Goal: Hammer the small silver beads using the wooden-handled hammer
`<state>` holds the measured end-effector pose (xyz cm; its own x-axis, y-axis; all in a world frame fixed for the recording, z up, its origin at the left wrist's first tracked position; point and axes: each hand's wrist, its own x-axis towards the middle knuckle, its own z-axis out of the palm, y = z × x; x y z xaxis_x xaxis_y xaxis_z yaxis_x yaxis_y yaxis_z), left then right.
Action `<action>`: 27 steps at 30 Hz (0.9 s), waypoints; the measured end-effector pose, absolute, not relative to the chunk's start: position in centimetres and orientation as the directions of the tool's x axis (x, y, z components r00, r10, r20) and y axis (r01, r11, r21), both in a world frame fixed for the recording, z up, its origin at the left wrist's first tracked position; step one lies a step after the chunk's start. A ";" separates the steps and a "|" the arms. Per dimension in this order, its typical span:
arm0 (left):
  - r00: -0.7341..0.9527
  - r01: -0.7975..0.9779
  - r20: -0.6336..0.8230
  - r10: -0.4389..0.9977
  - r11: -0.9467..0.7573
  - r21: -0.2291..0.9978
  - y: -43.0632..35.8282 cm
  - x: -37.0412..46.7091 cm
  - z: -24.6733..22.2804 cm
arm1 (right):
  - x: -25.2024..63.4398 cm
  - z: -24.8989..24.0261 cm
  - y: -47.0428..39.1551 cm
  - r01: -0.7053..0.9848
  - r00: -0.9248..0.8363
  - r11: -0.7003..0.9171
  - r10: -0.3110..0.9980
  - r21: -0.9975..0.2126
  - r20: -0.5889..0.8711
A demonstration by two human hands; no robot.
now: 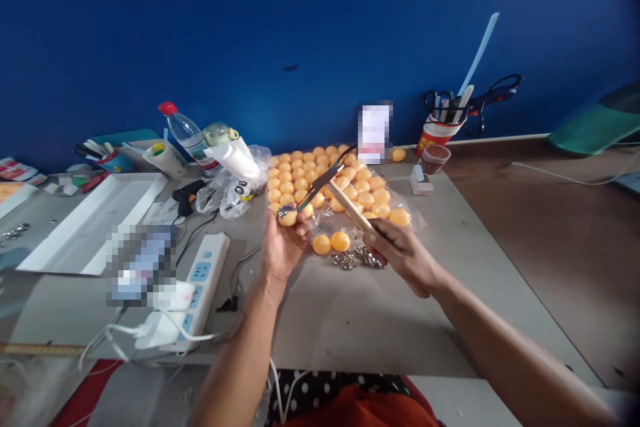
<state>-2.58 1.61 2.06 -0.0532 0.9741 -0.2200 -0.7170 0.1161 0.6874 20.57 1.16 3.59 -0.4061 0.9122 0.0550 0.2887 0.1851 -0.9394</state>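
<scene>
My left hand (284, 247) is curled around an orange ball (287, 219) with shiny silver pieces on its upper side, holding it near the middle of the table. A hammer-like tool (350, 207) with a pale wooden handle is gripped in my right hand (403, 250). Its long, narrow dark head slants across, one end touching or just above the ball; I cannot tell which. Two loose orange balls (331, 242) lie between my hands. Under them sit small piles of shiny metal pieces (356, 258). Behind, many orange balls (313, 170) rest in rows on clear plastic.
On the left are a white power strip (207, 280) with cords, a blurred-out phone (145, 263), a shallow white box (95, 223), a black glue gun (189, 199) and a bottle (187, 137). A cup of tools (437, 130) and a small box (421, 181) stand at the right back.
</scene>
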 end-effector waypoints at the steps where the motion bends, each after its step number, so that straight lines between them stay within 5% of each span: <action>1: -0.045 -0.718 -0.220 0.974 0.122 0.685 1.6 -2.6 2.2 | 20.5 3.5 1.2 0.289 -0.406 0.179 0.913 -0.941 0.049; 27: -0.043 -0.798 -0.152 0.987 0.057 0.601 1.6 -3.0 1.8 | 20.4 3.3 1.4 0.263 -0.412 0.141 0.911 -0.954 0.022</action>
<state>-2.97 1.63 1.79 -0.0435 0.9875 -0.1517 -0.7975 0.0572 0.6005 20.39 1.37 3.31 -0.4117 0.9110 0.0217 0.2626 0.1414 -0.9545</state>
